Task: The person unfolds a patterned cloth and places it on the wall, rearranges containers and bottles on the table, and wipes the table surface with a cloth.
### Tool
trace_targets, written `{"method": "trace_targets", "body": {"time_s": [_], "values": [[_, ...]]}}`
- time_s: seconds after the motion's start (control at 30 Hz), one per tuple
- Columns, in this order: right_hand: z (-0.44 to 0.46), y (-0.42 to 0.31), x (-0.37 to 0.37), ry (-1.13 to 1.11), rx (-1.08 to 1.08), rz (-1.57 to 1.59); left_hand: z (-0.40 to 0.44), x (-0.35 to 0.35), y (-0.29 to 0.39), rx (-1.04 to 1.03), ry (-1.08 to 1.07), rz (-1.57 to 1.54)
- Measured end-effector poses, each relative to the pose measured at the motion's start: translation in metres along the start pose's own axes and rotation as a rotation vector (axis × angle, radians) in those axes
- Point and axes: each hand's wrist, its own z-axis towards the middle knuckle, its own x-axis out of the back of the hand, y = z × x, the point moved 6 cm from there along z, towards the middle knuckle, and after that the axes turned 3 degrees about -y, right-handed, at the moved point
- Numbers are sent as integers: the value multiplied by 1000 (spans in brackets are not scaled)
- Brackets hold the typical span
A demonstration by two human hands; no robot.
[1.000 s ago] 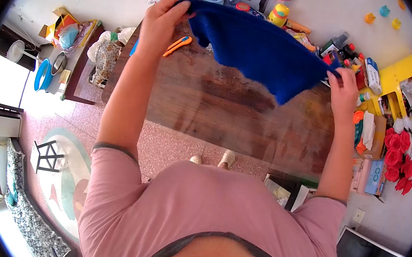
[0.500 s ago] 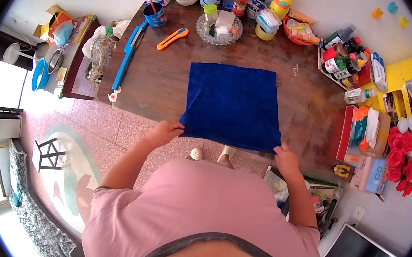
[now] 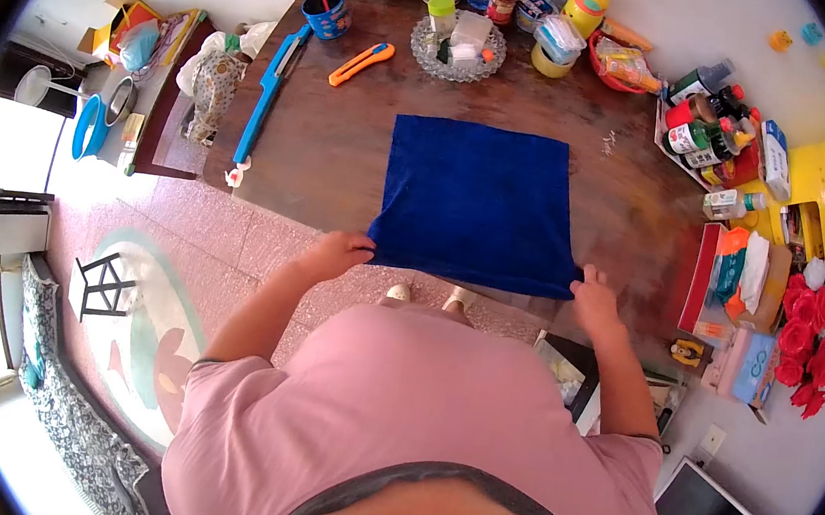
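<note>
A dark blue cloth [image 3: 476, 204] lies spread over the front of the brown wooden table, roughly square, its near edge at the table's front edge. My left hand [image 3: 343, 253] pinches its near left corner, where small creases run up the side. At the near right corner, my right hand [image 3: 594, 295] grips the cloth between thumb and fingers. The far part of the cloth rests flat on the wood.
An orange utility knife [image 3: 361, 64] and a long blue tool [image 3: 271, 94] lie on the table's left side. Behind the cloth stands a glass dish [image 3: 456, 64] of small items. Sauce bottles [image 3: 702, 137] and a red-edged box [image 3: 707, 278] line the right side.
The cloth's near edge looks slightly more folded or gathered between my hands, which still hold both corners. The whole view has shifted a little.
</note>
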Motion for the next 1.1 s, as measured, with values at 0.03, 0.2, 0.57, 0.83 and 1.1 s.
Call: {"method": "trace_targets", "body": {"time_s": [0.03,0.2,0.57,0.83,1.1], "values": [[0,1,1,-37,15,60,1,1,2,-31,13,-8],[5,13,-5,-210,-41,394,0,1,2,8,7,-17],[68,11,14,316,-253,469,56,19,36,238,322,216],[126,8,-21,429,-193,400,110,20,15,155,416,239],[88,113,-41,337,-695,1835,99,25,-19,232,276,-752]]}}
